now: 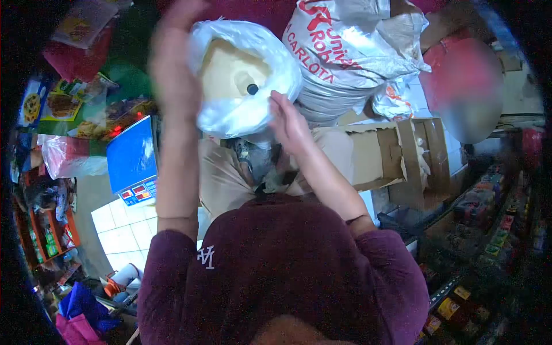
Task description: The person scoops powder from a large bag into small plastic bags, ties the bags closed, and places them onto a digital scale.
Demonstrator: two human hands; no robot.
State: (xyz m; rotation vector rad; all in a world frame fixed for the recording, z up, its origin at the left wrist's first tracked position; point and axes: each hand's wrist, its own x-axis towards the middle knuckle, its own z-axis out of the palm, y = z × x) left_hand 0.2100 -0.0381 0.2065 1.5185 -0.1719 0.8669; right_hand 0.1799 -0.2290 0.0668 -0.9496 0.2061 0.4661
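Note:
A white plastic bag (230, 118) stands open in front of me, its rim folded outward. Inside it lies a pale cream-coloured content (215, 69), with a small dark round thing (252, 89) on it that I cannot identify. My right hand (290, 123) is at the bag's near right edge, its fingers stretched out against or just beside the plastic. Over the left side of the bag my left hand (175, 52) is raised and smeared by motion, so its fingers do not show clearly.
A large white sack (339, 63) with red lettering stands behind the bag. To the right is a torn cardboard box (374, 152). A blue panel (135, 155) with red displays and keys sits left of my left arm. Packaged goods (63, 106) lie further left.

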